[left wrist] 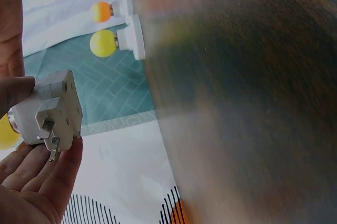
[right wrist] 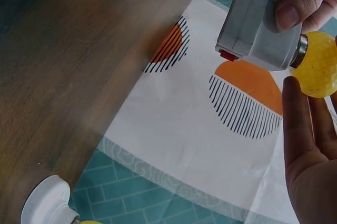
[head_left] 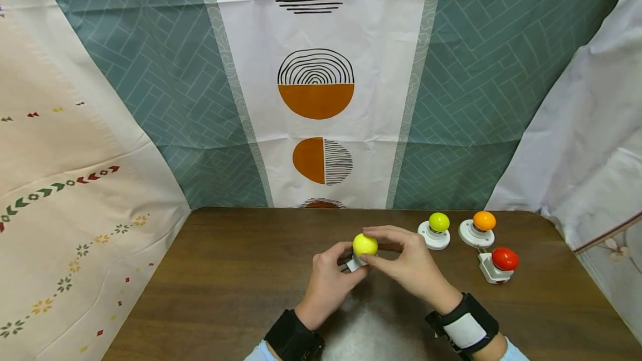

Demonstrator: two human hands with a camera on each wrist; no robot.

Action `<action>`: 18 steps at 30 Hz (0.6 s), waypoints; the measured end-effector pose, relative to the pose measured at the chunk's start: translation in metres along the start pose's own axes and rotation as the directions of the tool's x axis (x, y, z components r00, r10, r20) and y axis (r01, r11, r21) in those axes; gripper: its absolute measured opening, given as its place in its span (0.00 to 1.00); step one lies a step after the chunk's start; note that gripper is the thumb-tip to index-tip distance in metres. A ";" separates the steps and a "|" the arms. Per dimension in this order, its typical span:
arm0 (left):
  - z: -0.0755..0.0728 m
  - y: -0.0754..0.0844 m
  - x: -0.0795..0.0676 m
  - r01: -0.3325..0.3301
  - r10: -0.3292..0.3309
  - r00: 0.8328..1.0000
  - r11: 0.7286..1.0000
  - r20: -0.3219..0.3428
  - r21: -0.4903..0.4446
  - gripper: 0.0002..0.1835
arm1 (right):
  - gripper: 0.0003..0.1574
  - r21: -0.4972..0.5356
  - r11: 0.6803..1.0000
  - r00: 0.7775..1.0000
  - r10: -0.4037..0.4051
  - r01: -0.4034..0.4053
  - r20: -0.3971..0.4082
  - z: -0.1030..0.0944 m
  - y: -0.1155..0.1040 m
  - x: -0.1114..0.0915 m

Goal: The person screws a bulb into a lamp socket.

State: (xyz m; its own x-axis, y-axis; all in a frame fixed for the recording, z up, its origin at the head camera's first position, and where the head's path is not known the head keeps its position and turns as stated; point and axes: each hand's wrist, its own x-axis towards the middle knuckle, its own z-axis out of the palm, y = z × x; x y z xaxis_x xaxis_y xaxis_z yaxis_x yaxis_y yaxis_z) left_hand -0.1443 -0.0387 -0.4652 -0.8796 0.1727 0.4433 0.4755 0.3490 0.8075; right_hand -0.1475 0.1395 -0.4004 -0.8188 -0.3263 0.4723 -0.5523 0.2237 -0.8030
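Note:
My left hand (head_left: 327,282) grips a white plug-in lamp socket (right wrist: 259,28) above the table. Metal prongs stick out of the socket's back in the left wrist view, and a small red switch (right wrist: 227,55) shows on its side in the right wrist view. A yellow bulb (head_left: 365,244) sits in the socket's mouth, with a band of its metal base (right wrist: 300,51) visible. My right hand (head_left: 412,262) holds the bulb between thumb and fingers. Part of the bulb is hidden by the fingers or cut off in the wrist views.
At the table's right stand a yellow-green bulb (head_left: 438,222) and an orange bulb (head_left: 484,220), each on a round white base. Nearer lies a red bulb (head_left: 505,259) in a white plug-in socket (head_left: 495,269). Patterned cloth (head_left: 316,32) hangs behind the brown table (head_left: 225,294).

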 end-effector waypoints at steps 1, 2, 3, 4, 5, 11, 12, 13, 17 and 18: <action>0.000 0.000 0.000 0.001 -0.001 1.000 1.000 0.002 -0.004 0.20 | 0.24 -0.002 1.000 1.000 -0.004 0.004 -0.004 0.000 -0.004 0.000; 0.000 0.000 0.000 0.001 -0.001 1.000 1.000 0.004 -0.008 0.20 | 0.24 -0.004 1.000 1.000 -0.007 0.007 -0.005 -0.001 -0.008 0.001; 0.000 0.000 0.000 0.001 -0.001 1.000 1.000 0.005 -0.008 0.20 | 0.25 -0.008 1.000 1.000 -0.005 0.005 -0.003 -0.001 -0.011 0.001; 0.000 0.000 0.000 0.001 -0.001 1.000 1.000 0.006 -0.004 0.20 | 0.25 -0.013 1.000 1.000 -0.004 0.004 0.000 -0.002 -0.014 0.001; 0.000 0.000 0.000 0.002 -0.002 1.000 1.000 0.006 -0.002 0.20 | 0.26 -0.016 1.000 1.000 0.000 0.000 0.005 -0.003 -0.016 0.002; -0.001 0.001 0.000 0.012 -0.012 1.000 1.000 0.000 0.007 0.20 | 0.32 -0.039 0.999 0.998 0.014 -0.012 0.059 -0.005 -0.018 0.002; -0.001 0.001 0.000 0.010 -0.010 1.000 1.000 -0.001 0.007 0.20 | 0.32 -0.042 0.999 0.997 0.016 -0.014 0.069 -0.005 -0.017 0.002; -0.001 0.001 0.000 0.008 -0.008 1.000 1.000 -0.003 0.007 0.20 | 0.32 -0.047 0.999 0.997 0.017 -0.014 0.077 -0.005 -0.011 0.001; -0.002 0.002 0.000 0.005 -0.005 1.000 1.000 -0.006 0.014 0.20 | 0.32 -0.054 0.998 0.995 0.021 -0.016 0.099 -0.003 0.011 -0.001; -0.002 0.002 0.000 0.004 -0.004 1.000 1.000 -0.006 0.017 0.20 | 0.32 -0.055 0.998 0.995 0.021 -0.016 0.100 -0.003 0.016 -0.002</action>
State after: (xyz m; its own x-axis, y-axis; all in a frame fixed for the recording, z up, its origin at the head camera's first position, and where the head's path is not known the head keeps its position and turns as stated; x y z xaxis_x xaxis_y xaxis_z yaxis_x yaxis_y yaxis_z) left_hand -0.1435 -0.0399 -0.4629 -0.8813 0.1659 0.4426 0.4718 0.3652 0.8025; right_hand -0.1550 0.1463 -0.4130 -0.8104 -0.4121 0.4164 -0.5472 0.2786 -0.7893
